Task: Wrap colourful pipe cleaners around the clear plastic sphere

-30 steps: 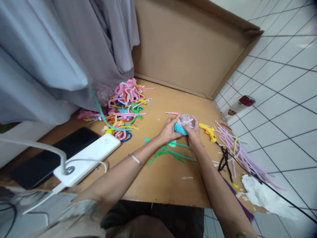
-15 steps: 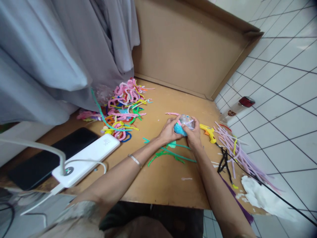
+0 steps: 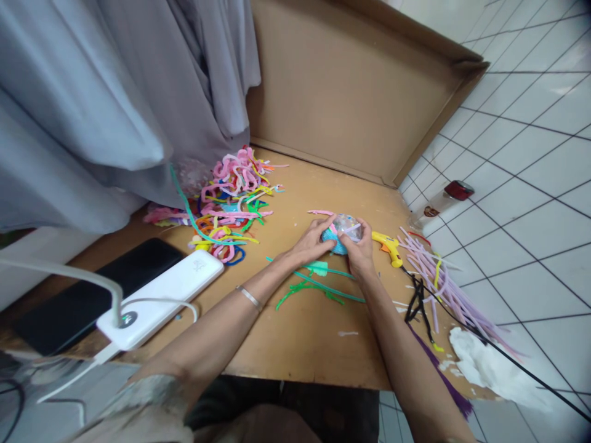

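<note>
Both my hands hold a clear plastic ball (image 3: 347, 225) whose lower left is covered in fuzzy blue, with short pink and lilac strips across it. My left hand (image 3: 314, 241) grips its left side, the thumb lying on the blue part. On the right, my right hand (image 3: 361, 249) closes round it, thumb across the front. Some fingertips are hidden behind the ball. Under my wrists lie teal pipe cleaners (image 3: 327, 287) and a green pipe cleaner piece (image 3: 305, 285). A pink pipe cleaner (image 3: 319, 212) is just beyond my left fingers.
A yellow glue gun (image 3: 388, 248) lies right of my hands, its black cord running past lilac pipe cleaners (image 3: 441, 289). A tangled pile of coloured pipe cleaners (image 3: 237, 175) is at the left, near a white power bank (image 3: 166, 295) and a black phone (image 3: 133, 271). Cardboard (image 3: 351, 92) stands behind.
My left thumb and wrist have shifted slightly left and down along the ball, showing more of the blue part. The right hand keeps nearly the same grip.
</note>
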`<control>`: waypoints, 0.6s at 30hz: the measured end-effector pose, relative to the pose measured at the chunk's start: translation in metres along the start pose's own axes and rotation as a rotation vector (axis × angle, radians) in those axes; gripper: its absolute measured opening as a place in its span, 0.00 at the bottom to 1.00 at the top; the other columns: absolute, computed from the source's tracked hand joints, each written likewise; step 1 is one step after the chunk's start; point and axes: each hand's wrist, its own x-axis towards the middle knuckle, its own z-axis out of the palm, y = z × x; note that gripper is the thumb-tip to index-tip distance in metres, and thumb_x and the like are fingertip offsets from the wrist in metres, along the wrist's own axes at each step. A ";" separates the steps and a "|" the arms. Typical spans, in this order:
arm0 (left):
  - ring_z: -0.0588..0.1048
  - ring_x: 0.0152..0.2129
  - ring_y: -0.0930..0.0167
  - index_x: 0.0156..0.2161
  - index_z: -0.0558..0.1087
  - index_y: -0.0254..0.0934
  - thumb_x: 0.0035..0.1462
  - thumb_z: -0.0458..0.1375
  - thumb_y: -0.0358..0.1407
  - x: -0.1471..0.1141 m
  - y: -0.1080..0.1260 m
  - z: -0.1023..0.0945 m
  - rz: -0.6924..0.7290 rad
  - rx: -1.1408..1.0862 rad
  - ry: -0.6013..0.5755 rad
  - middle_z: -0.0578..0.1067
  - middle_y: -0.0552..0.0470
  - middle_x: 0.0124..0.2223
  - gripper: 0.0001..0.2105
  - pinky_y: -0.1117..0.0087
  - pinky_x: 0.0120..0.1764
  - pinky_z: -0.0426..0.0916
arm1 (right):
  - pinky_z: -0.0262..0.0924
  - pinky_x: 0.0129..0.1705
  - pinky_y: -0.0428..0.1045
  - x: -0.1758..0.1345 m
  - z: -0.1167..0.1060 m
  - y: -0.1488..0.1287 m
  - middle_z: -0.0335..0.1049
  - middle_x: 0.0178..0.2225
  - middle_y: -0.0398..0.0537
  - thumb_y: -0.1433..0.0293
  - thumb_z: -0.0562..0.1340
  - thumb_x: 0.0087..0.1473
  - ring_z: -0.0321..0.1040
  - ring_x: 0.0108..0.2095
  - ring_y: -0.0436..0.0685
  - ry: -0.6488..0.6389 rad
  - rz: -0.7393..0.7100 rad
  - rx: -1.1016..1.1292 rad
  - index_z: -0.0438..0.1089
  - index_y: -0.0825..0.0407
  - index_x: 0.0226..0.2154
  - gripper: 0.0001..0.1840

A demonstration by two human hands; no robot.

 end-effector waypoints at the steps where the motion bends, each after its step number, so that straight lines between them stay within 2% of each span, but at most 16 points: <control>1: 0.67 0.58 0.58 0.67 0.62 0.42 0.54 0.58 0.35 0.000 0.001 -0.002 -0.007 -0.009 -0.002 0.67 0.43 0.60 0.34 0.53 0.63 0.60 | 0.65 0.52 0.57 -0.001 0.000 -0.001 0.68 0.48 0.50 0.59 0.70 0.35 0.67 0.48 0.60 -0.006 -0.003 -0.002 0.62 0.48 0.50 0.38; 4: 0.65 0.61 0.58 0.65 0.65 0.42 0.58 0.56 0.37 0.001 0.000 -0.004 0.009 -0.041 0.010 0.68 0.42 0.61 0.29 0.52 0.65 0.56 | 0.65 0.52 0.57 -0.002 -0.001 -0.003 0.68 0.49 0.50 0.58 0.70 0.36 0.67 0.48 0.60 -0.021 -0.017 -0.012 0.61 0.47 0.50 0.37; 8: 0.67 0.60 0.59 0.64 0.67 0.41 0.60 0.56 0.41 0.003 -0.004 -0.003 0.023 -0.085 0.038 0.70 0.43 0.61 0.27 0.53 0.65 0.57 | 0.64 0.52 0.56 -0.003 -0.001 -0.004 0.67 0.49 0.49 0.57 0.70 0.36 0.66 0.48 0.59 -0.023 -0.044 -0.041 0.62 0.47 0.49 0.37; 18: 0.70 0.57 0.59 0.63 0.68 0.40 0.58 0.57 0.38 0.003 0.000 -0.002 -0.010 -0.092 0.079 0.73 0.43 0.60 0.27 0.53 0.63 0.61 | 0.63 0.55 0.60 -0.005 0.001 -0.005 0.66 0.51 0.53 0.57 0.70 0.34 0.65 0.51 0.63 -0.011 -0.013 -0.031 0.61 0.50 0.50 0.40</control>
